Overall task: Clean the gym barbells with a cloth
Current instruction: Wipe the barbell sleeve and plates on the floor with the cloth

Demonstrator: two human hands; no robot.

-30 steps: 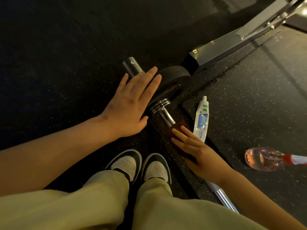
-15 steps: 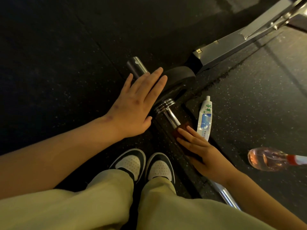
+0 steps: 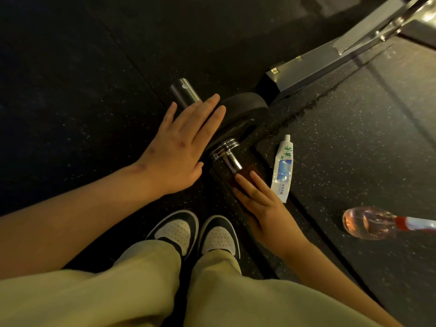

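The barbell [image 3: 232, 161] lies on the floor. The left hand [image 3: 181, 149] rests flat on its sleeve end. The right hand [image 3: 264, 208], fingers straight with no closed grip, presses what may be a dark cloth [image 3: 247, 171] onto the shaft. This looks like the wiping step; next calls for rubbing along the bar.

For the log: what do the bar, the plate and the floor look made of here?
Bar: metal with a polished, chrome-like finish; it throws bright highlights.
Plate: probably rubber-coated, matt black with only a dull sheen, though painted iron cannot be ruled out.
Floor: likely rubber matting, dark and matt with pale flecks and seams between the tiles.
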